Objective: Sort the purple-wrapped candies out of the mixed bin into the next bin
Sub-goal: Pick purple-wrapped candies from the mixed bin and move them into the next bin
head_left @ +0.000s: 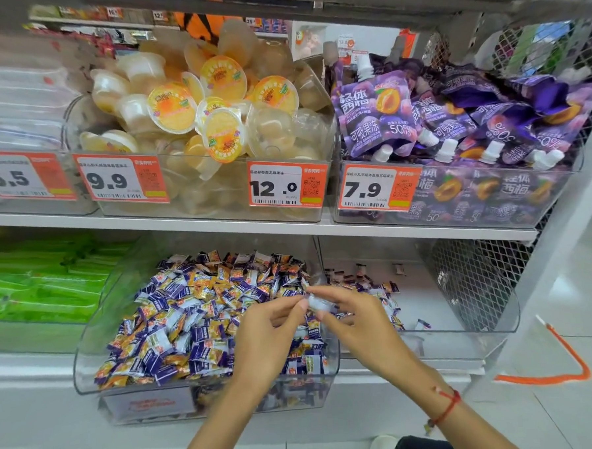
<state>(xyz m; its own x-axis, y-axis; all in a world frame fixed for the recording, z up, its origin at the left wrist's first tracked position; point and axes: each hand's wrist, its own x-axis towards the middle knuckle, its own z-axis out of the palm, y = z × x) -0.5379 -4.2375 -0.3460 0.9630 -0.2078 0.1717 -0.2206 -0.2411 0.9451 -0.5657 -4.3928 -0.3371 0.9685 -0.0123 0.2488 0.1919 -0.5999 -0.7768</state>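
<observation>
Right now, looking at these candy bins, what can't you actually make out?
- Head view: the candy pinched between left hand and right hand is blurred; its colour is unclear.
- Mixed bin: its front label is blurred.
- Next bin: wrappers too small to read.

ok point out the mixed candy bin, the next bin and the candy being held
mixed candy bin [89,355]: head view, clear left wall.
next bin [464,315]: head view, bare floor.
candy [315,303]: head view, pale wrapper between both hands.

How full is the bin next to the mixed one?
Mostly empty: the next bin holds only a small scatter of candies along its left side.
</observation>
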